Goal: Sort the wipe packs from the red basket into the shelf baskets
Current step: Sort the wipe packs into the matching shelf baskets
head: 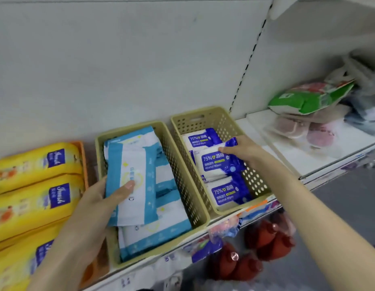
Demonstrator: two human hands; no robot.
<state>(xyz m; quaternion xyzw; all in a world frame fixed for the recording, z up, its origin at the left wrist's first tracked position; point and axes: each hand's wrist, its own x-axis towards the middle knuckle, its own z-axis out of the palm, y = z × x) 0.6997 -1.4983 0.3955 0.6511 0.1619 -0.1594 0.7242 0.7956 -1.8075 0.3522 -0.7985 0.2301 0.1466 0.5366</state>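
While both hands are working at once, the main risk is a sloppy release: the left hand point(92, 206) is gripping a light-blue pack point(132, 177), thumb on top, tilted above the middle basket point(178, 175), so it could be landing crooked on the matching packs or catching the rim. The right hand point(243, 151) is pinching an alcohol pack point(216, 162) by its end inside the right basket point(203, 122), over other alcohol packs. Yellow packs point(39, 160) are filling the orange basket point(82, 152) at the shelf's left end. Red basket not showing.
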